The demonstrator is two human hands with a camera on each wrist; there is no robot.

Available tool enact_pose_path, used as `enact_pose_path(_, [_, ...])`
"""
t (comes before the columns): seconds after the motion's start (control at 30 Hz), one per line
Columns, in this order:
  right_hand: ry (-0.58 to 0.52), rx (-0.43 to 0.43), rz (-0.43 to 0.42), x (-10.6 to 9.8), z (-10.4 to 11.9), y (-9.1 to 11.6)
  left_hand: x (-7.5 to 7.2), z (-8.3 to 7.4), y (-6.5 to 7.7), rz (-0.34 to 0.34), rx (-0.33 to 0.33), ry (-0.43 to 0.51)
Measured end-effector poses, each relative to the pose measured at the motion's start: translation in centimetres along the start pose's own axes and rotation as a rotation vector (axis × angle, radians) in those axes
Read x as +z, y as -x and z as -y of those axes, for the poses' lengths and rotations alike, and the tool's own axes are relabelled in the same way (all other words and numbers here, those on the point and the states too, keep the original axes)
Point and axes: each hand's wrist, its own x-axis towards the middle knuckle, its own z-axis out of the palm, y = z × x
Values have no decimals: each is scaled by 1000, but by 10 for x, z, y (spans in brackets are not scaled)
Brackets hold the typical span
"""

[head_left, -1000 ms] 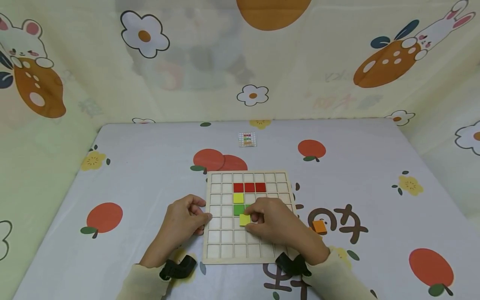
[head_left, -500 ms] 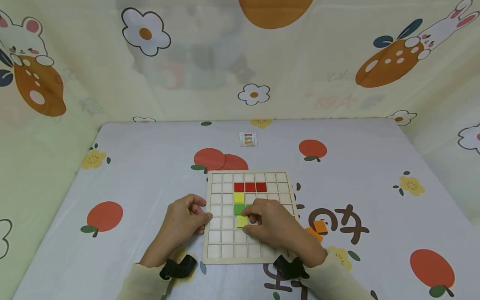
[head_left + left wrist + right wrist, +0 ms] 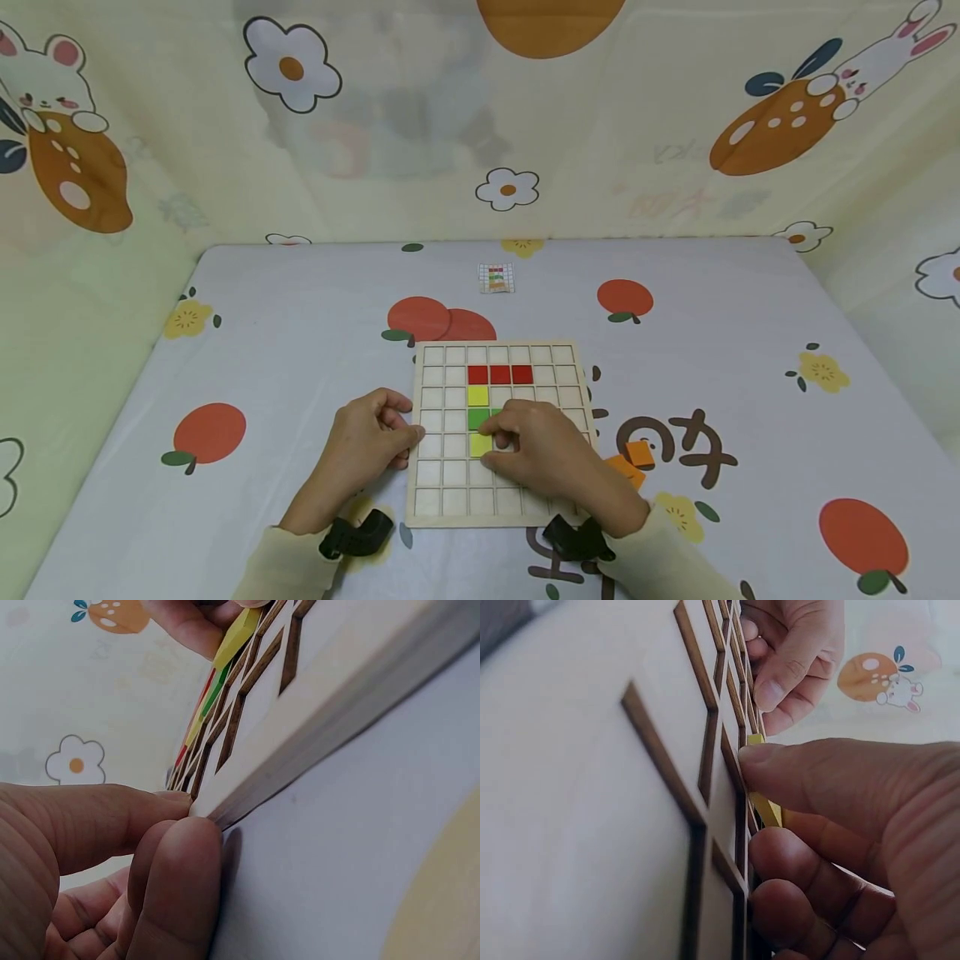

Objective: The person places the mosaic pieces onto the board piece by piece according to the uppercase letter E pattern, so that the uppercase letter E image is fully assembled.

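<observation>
A wooden grid board lies on the table with square tiles in some cells. My left hand holds its left edge, the thumb at the corner of the rim in the left wrist view. Between thumb and fingers my right hand pinches a yellow square tile, tilted in the left wrist view, over the cell below a green tile. Another yellow tile sits above the green one. Higher up are three red tiles in a row. The right hand hides part of the board.
Orange tiles lie on the cloth right of the board, partly behind the right forearm. A small printed card with a coloured grid pattern lies beyond the board. The printed cloth covers the table, with patterned curtain walls around it.
My right hand has shifted slightly left with the yellow tile, bringing it in line under the green tile. More of the orange tiles shows. The left hand has stayed at the board's edge.
</observation>
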Motion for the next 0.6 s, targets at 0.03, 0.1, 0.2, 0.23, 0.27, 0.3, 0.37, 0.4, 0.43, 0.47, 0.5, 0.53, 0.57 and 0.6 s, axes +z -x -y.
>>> enact_pose_path(0.03, [2,0,-3,0,0,0,0,0,0,0,0,0])
enact_pose_path(0.1, [4,-1,-11,1,0,0,0,0,0,0,0,-2])
enact_pose_path(0.2, [3,-5,-19,1,-1,0,0,0,-1,0,1,-6])
enact_pose_path(0.23, [3,-5,-21,1,-1,0,0,0,-1,0,1,-6])
enact_pose_path(0.27, [1,-4,-23,1,-1,0,0,0,-1,0,1,-7])
enact_pose_path(0.3, [1,-2,-24,2,-1,0,0,0,-1,-1,1,-6])
enact_pose_path(0.37, [-2,3,-25,2,0,0,0,0,-1,-1,2,-6])
enact_pose_path(0.4, [-1,6,-25,2,0,0,0,0,-1,-1,1,-6])
enact_pose_path(0.43, [-2,8,-26,2,0,0,0,0,-1,-1,2,-6])
enact_pose_path(0.47, [-1,10,-27,2,0,0,0,0,-1,0,3,-5])
enact_pose_path(0.5, [0,12,-26,2,0,0,0,0,-1,0,4,-5])
enact_pose_path(0.53, [0,14,-25,2,0,0,0,1,-1,0,4,-4])
enact_pose_path(0.57, [1,15,-24,2,0,0,0,1,-1,1,5,-2])
enact_pose_path(0.6, [2,16,-23,3,0,0,0,1,-1,2,6,-1])
